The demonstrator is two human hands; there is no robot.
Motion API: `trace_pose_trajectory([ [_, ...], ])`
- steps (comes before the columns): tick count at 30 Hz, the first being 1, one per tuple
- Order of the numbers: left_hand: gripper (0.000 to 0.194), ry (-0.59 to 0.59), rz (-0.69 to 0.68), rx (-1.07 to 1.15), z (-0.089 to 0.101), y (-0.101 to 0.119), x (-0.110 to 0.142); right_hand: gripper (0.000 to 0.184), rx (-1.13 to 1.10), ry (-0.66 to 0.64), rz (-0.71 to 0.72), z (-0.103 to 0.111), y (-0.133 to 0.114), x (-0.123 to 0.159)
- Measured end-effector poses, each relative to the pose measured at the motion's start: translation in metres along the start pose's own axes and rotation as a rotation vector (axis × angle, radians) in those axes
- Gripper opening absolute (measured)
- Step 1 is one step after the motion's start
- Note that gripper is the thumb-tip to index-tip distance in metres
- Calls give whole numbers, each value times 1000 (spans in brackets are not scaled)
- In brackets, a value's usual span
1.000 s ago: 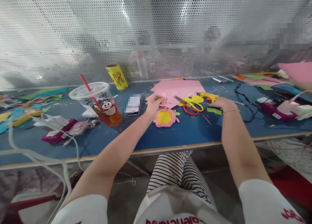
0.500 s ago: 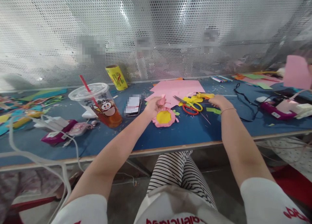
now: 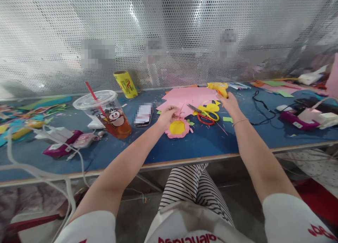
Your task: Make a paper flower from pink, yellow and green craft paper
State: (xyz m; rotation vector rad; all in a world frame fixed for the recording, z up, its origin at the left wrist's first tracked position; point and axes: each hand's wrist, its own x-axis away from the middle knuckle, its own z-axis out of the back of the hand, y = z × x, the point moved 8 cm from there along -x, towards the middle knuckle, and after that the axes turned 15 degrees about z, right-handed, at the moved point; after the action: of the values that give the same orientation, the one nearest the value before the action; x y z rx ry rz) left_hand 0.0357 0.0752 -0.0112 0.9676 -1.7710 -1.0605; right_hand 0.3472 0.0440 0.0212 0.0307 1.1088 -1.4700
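Note:
My left hand (image 3: 167, 115) pinches a small folded pink paper piece (image 3: 180, 110) just above a pink paper flower with a yellow centre (image 3: 177, 128) lying on the blue table (image 3: 200, 142). My right hand (image 3: 230, 103) is raised over the table and grips a yellow glue gun (image 3: 218, 87) held up above the pink paper sheets (image 3: 190, 96). Scissors with yellow and red handles (image 3: 206, 114) lie between the two hands.
A plastic cup of tea with a red straw (image 3: 105, 112) and a phone (image 3: 144, 114) sit to the left. A yellow can (image 3: 126, 83) stands by the perforated metal wall (image 3: 169, 35). Cables, chargers and paper scraps lie at both ends.
My right hand has lifted the yellow glue gun off the table and moved it up and away. My left hand stays by the flower with the pink piece.

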Motion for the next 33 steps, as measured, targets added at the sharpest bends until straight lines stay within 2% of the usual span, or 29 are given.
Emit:
trace_pose_trajectory([
  [7, 20, -19, -85, -50, -5, 0, 0, 46, 222, 3, 252, -10, -71, 16],
  [11, 21, 19, -88, -61, -1, 0, -1, 45, 286, -13, 348, -15, -92, 23],
  [17, 28, 7, -132, -87, -3, 4, 2, 39, 299, -44, 449, -16, -101, 26],
  [33, 28, 14, -159, -130, -6, 7, 8, 36, 385, -64, 482, -18, -102, 26],
])
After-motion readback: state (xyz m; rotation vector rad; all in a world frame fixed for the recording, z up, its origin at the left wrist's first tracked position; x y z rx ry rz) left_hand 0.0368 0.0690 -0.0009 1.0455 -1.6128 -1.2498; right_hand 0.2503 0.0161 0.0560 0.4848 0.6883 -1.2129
